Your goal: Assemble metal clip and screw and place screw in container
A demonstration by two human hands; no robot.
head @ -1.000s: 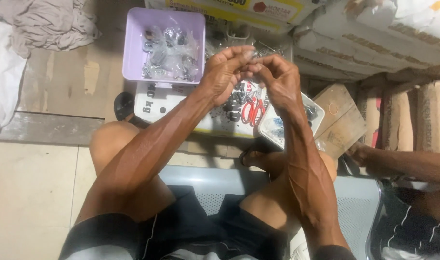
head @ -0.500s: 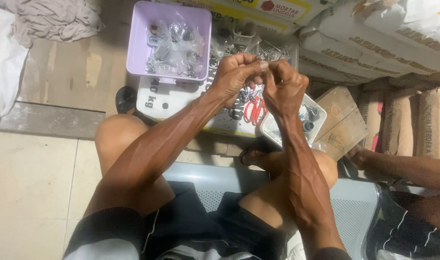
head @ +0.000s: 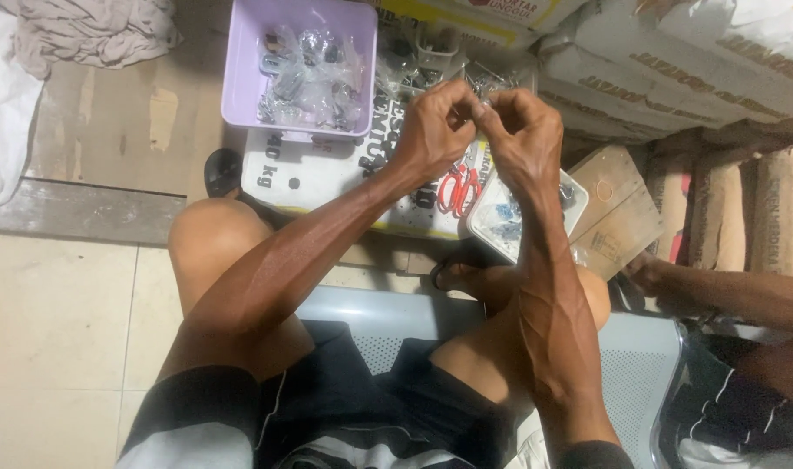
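Observation:
My left hand [head: 436, 130] and my right hand [head: 527, 139] are raised together, fingertips pinched against each other on a small object that my fingers mostly hide. Both hands hover over a white printed sack [head: 318, 178] lying on the floor. Red-handled scissors [head: 460, 187] lie on the sack just under my hands. Below my right wrist is a small white tray [head: 483, 221] holding blue and clear bits. Beyond my left hand stands a purple bin [head: 240, 78] with clear bags of metal parts, and loose metal parts [head: 431, 65] lie beside it.
I sit on a grey perforated bench [head: 640, 365], knees apart. Another person's arm [head: 718, 291] reaches in at the right. Stacked sacks [head: 674, 78] and a wooden board [head: 618, 208] fill the right side. A crumpled cloth [head: 92, 30] and a black sandal [head: 223, 169] lie at the left.
My hands stay pinched together and have shifted slightly to the right and lower in view. The fingers have closed in tighter on the small object.

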